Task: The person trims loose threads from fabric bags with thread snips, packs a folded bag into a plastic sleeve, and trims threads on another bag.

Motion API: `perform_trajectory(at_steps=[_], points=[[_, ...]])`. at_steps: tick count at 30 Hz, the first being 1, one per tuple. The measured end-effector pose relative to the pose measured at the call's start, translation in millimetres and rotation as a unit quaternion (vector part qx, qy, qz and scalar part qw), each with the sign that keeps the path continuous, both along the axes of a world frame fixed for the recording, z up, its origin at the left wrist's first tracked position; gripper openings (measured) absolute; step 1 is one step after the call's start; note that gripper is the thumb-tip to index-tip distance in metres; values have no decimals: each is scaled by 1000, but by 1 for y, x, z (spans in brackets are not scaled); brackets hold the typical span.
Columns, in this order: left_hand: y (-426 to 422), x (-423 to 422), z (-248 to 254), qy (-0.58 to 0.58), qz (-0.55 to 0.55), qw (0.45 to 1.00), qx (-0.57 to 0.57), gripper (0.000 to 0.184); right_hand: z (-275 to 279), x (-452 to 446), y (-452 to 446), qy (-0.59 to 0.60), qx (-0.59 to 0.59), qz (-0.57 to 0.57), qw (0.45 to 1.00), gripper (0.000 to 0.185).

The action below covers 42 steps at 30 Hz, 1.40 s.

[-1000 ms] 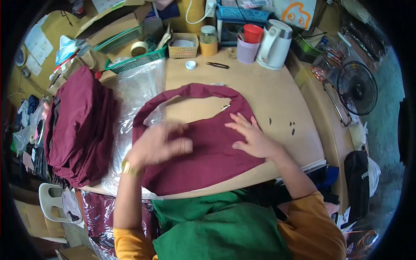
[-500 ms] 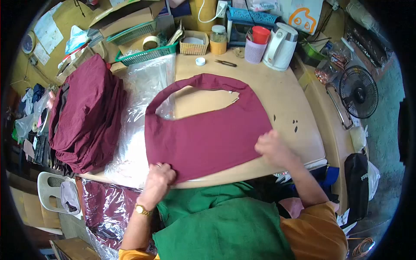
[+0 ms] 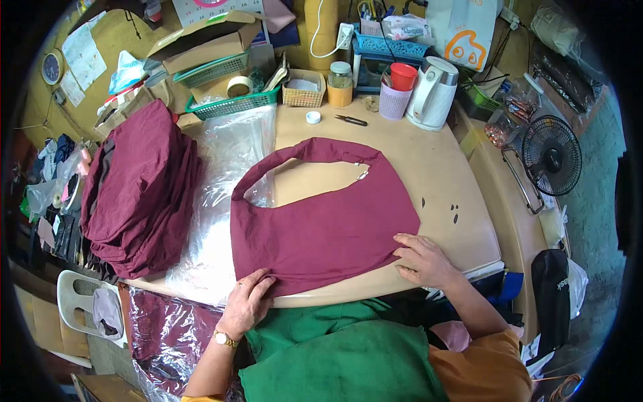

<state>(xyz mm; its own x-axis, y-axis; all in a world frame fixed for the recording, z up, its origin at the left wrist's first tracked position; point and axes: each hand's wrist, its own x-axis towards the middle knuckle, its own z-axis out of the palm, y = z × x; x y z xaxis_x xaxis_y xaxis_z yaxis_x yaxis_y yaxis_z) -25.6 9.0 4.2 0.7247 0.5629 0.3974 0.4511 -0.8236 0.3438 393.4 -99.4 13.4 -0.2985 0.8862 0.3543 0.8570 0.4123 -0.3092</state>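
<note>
Head view: bag [image 3: 328,228] lay flat on the table [image 3: 442,161], strap [image 3: 315,149] on the far side, bottom edge toward you.
Left hand [image 3: 246,307]: your bent fingers rested on the near left corner; whether they pinched cloth, you could not tell.
Right hand [image 3: 426,262]: loosely open, fingertips at the near right corner; the spread hold probably kept the edge straight.
Pile [image 3: 137,194]: beside the plastic [image 3: 221,154], probably set aside for working room.

From here I see the left hand [image 3: 246,303] at seven o'clock, back upward, its lightly bent fingers aimed toward one. The right hand [image 3: 426,262] sits at four o'clock, palm down, fingers slightly parted toward ten, its forearm [image 3: 477,305] slanting in from five.
</note>
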Motion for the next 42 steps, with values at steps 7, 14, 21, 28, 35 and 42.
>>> perform_trajectory(at_steps=[7, 14, 21, 28, 35, 42], points=[[83, 22, 42, -93, 68, 978, 175, 25, -8, 39, 94, -92, 182, -44, 978, 17], [84, 23, 240, -300, 181, 811, 469, 9, 216, -7, 136, 186, 526, 7, 830, 9], [116, -13, 212, -367, 101, 905, 190, 17, 233, 4, 124, 342, 156, 48, 926, 12], [175, 12, 175, -319, 156, 918, -176, 40, 191, 29, 181, 389, -102, -64, 913, 16], [189, 22, 185, -298, 160, 908, -247, 41, 201, 37, 189, 371, -68, -54, 925, 15], [132, 6, 235, -319, 73, 905, -272, 32, 267, 8, 111, 435, -70, -10, 898, 20]])
